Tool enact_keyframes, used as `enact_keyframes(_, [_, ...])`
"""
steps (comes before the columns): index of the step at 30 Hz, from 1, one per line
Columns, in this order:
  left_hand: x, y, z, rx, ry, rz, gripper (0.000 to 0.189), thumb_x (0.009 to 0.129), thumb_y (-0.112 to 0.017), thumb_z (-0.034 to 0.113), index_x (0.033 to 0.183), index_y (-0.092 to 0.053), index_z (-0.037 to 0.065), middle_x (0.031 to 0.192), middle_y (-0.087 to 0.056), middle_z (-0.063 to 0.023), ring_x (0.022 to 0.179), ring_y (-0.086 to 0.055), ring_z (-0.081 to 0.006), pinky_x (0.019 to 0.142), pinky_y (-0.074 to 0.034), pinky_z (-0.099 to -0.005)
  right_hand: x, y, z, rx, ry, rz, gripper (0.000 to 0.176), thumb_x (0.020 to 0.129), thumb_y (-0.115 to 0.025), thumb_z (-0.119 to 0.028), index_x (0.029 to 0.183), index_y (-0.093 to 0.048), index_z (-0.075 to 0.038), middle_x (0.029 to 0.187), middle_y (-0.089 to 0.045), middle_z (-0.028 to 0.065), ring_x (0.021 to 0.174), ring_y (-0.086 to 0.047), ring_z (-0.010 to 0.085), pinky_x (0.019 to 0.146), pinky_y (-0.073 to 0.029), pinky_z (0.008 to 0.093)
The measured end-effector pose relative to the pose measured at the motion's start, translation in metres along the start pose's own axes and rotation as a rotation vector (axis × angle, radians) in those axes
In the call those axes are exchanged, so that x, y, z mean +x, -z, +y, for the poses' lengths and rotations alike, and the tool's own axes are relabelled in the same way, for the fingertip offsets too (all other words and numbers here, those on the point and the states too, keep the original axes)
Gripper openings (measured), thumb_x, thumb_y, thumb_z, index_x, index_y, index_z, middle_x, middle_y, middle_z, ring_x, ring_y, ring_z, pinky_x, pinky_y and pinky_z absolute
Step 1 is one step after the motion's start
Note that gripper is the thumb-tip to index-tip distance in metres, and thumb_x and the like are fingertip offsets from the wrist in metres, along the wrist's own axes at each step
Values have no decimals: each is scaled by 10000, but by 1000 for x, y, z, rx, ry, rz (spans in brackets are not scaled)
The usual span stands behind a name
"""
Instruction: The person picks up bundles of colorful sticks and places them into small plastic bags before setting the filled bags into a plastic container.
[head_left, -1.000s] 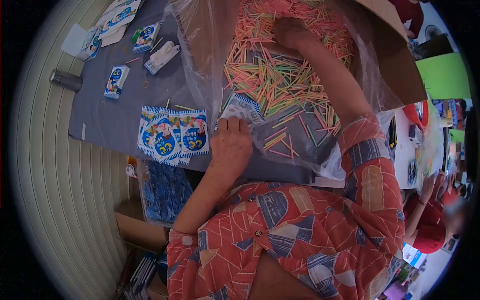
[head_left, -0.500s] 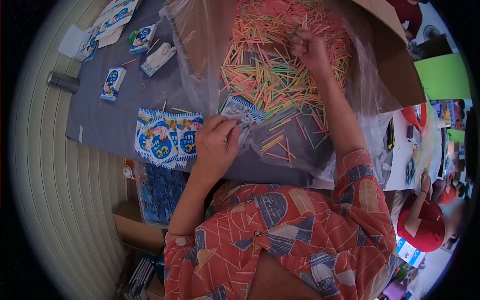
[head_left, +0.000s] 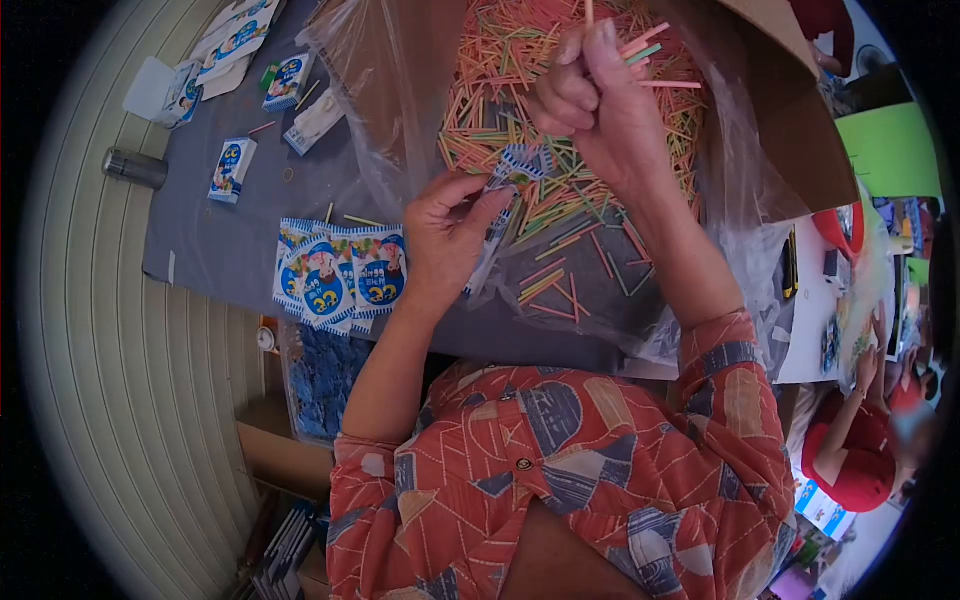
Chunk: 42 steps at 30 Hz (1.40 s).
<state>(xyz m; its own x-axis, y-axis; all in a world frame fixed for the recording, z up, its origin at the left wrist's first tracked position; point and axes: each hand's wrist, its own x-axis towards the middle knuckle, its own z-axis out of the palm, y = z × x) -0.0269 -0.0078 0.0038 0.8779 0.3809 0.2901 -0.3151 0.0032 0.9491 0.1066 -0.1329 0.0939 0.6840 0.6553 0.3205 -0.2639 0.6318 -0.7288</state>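
My left hand [head_left: 445,240] pinches a small blue-and-white printed packet [head_left: 522,165] between thumb and fingers, its striped end bent upward. Part of the packet is hidden behind the fingers. Raised above a large heap of thin coloured sticks [head_left: 520,80], my right hand [head_left: 605,110] is closed around a few pink and green sticks [head_left: 645,50] that poke out past the thumb and fingers. Beside my left wrist lies an overlapping pile of blue-and-white packets [head_left: 325,280]. The heap sits in a cardboard box [head_left: 790,140] lined with clear plastic.
Small printed boxes [head_left: 232,168] lie on the grey table [head_left: 200,235] at left, near a metal flask [head_left: 135,168]. Below the table edge is a bin of blue pieces [head_left: 325,375]. A person in a red shirt [head_left: 850,450] is at right.
My right hand has lifted out of the heap toward me, now with sticks showing in it. My left hand has raised and tilted the packet, which lay flatter before.
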Motion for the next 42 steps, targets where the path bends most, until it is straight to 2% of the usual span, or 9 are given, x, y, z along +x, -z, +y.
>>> enact_keyframes(7, [6,-5,-17,-136,119,7,171,830,-742,-37,998,-715,-23,936,-679,-68,822,-631,-102,722,-509,-234,-8,13,10,-416,-15,-31,305,1013,-521,-355,902,-565,-75,676,-547,20,659,-537,136,642,-441,292])
enact_keyframes(12, [18,-13,-17,-225,116,-24,171,841,-732,-30,1011,-713,-26,964,-680,-67,843,-633,-105,737,-513,-236,-10,20,13,-601,-86,-33,418,1013,-460,-434,935,-628,-59,1099,-678,136,1134,-597,259,970,-455,394])
enact_keyframes(18, [37,-19,-19,-36,-6,-71,186,835,-732,-30,1016,-696,-44,958,-669,-51,852,-639,-104,745,-516,-229,-5,24,9,-987,-147,-115,556,1006,-412,-492,1206,-634,-24,1220,-627,149,1177,-578,257,1017,-429,407])
enact_keyframes(25, [45,-26,-37,-193,107,-70,199,828,-733,-37,1022,-691,-41,945,-667,-49,851,-645,-112,735,-523,-232,10,39,8,-691,22,100,627,994,-425,-524,1271,-595,12,1238,-622,140,1163,-587,230,1013,-437,375])
enact_keyframes(29, [39,-31,-39,-180,55,-94,161,852,-708,-31,1012,-692,-35,942,-668,-50,814,-638,-103,702,-516,-229,-3,29,10,-1097,-150,-233,619,1005,-398,-511,1283,-589,8,1218,-647,104,1144,-597,200,998,-446,368])
enact_keyframes(33, [12,-8,-17,-159,156,-52,124,877,-685,-12,1000,-692,-24,904,-672,-56,789,-624,-95,674,-501,-245,0,47,-5,-714,-203,107,536,1014,-399,-450,1281,-601,-32,1155,-685,69,1100,-623,194,927,-469,346])
enact_keyframes(36, [-23,13,10,46,-69,31,74,939,-600,-6,944,-659,-51,798,-619,-10,752,-550,-56,637,-392,-201,6,89,-25,-1310,-300,217,421,956,-512,-267,1328,-561,-76,1132,-695,93,1065,-653,257,923,-483,405])
enact_keyframes(40, [-72,76,47,1083,-127,79,211,843,-626,-13,1039,-686,37,873,-633,-105,820,-571,-297,782,-437,-405,-27,128,-7,-2157,-404,91,462,833,-592,-88,1295,-596,-105,1083,-695,127,1023,-657,312,926,-486,416])
enact_keyframes(42, [-88,101,16,1481,-246,179,239,827,-647,45,1062,-679,70,934,-597,-97,901,-538,-304,804,-400,-444,-32,113,2,-2353,-10,26,485,741,-620,-5,1210,-661,-124,1056,-685,166,1004,-647,371,911,-498,420])
